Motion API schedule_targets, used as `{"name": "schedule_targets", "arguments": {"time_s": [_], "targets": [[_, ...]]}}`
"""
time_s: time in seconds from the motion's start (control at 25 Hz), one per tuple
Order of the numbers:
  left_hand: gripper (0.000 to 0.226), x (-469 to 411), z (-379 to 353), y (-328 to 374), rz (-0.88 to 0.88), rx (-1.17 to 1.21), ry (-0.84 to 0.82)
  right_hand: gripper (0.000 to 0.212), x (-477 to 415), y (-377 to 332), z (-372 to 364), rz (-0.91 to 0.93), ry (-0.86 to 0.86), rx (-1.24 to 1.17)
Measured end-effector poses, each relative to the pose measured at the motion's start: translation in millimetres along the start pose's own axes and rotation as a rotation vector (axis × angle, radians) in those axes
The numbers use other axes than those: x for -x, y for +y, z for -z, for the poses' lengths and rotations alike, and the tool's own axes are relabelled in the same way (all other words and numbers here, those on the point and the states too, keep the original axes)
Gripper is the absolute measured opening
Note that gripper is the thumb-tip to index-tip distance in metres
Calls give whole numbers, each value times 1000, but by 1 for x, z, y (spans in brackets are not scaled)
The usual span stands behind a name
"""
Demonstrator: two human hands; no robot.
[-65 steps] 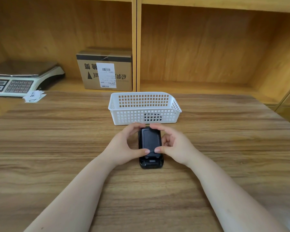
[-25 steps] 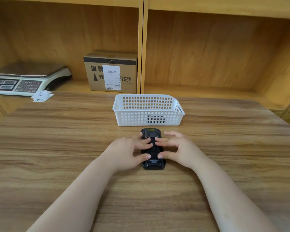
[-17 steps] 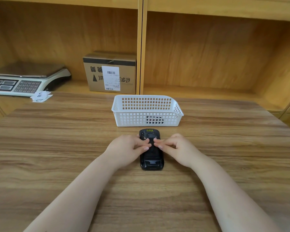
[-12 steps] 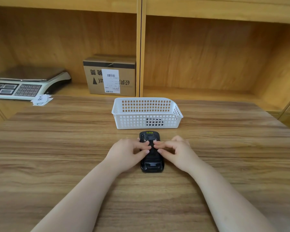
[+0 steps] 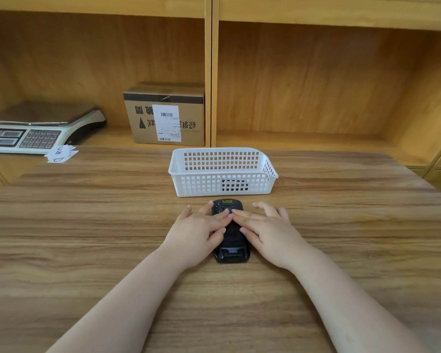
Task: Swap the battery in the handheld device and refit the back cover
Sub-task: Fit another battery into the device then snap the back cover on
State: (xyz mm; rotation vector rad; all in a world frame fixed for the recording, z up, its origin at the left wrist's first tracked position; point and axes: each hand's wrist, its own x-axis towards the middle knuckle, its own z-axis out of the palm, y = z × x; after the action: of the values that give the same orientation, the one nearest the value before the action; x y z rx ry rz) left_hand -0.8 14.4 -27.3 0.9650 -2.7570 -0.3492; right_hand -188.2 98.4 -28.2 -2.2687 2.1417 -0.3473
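The black handheld device [image 5: 231, 253] lies back-up on the wooden table [image 5: 87, 225], just in front of the white basket. Its back cover sits on it, mostly hidden under my fingers; a yellow label shows at its far end. My left hand [image 5: 198, 233] lies flat from the left, fingers spread, fingertips resting on the device's back. My right hand [image 5: 268, 233] mirrors it from the right. Both thumbs touch the middle of the back. Neither hand wraps around the device.
The white lattice basket [image 5: 181, 179] stands right behind the device, and a dark object [image 5: 233, 186] shows through its front wall. A weighing scale [image 5: 36, 128], paper slips [image 5: 60, 154] and a cardboard box [image 5: 163, 118] sit at the back left.
My fingers have gone from curled and pinching at the device's middle to spread flat, reaching farther toward its far end. The device itself has stayed in place.
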Motion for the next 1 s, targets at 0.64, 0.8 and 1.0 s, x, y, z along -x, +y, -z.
{"name": "schedule_targets", "arguments": {"time_s": [0.64,0.8,1.0], "targets": [[21,10,18,-14,118,283,-11,22,-3,20,-2,-124,-64,-545],[10,8,13,-8,233,496,138,12,-3,13,1,-107,23,-687],[4,-14,4,-9,399,691,435,10,-21,10,0,-331,358,-962]]}}
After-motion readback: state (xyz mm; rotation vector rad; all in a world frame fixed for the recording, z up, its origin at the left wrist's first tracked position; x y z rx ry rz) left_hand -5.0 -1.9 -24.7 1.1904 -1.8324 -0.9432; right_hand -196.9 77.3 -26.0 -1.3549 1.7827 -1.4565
